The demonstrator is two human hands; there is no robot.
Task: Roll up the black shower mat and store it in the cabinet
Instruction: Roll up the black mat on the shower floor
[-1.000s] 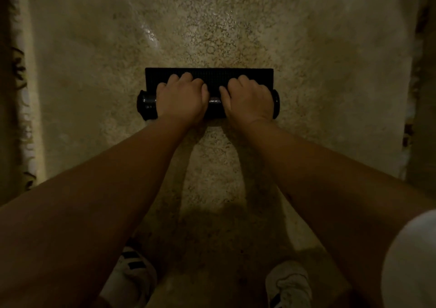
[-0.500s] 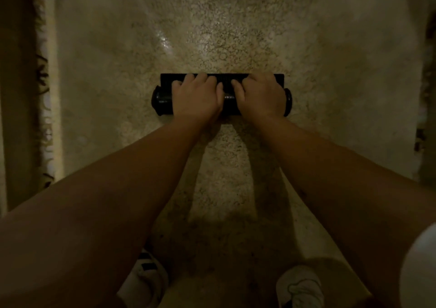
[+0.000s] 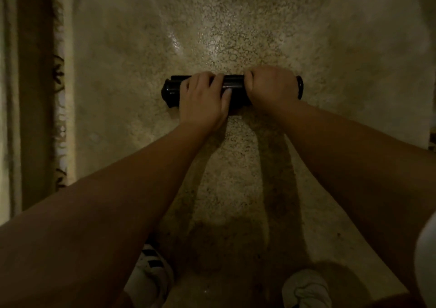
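Black shower mat (image 3: 233,87) is a tight dark glossy cylinder lying crosswise on the speckled beige floor (image 3: 330,48), round ends poking out both sides, no flat part visible. Left hand (image 3: 204,100) lies over the left half, fingers (image 3: 213,81) draped over the top and thumb along the near side, holding it; right hand (image 3: 271,87) is fisted around the right half, fingers curled over the far edge. White shoes (image 3: 153,272) at bottom, patterned fringed rug edge (image 3: 59,95) at far left.

Both hands cover much of the rolled mat (image 3: 233,86); shoes cut off below
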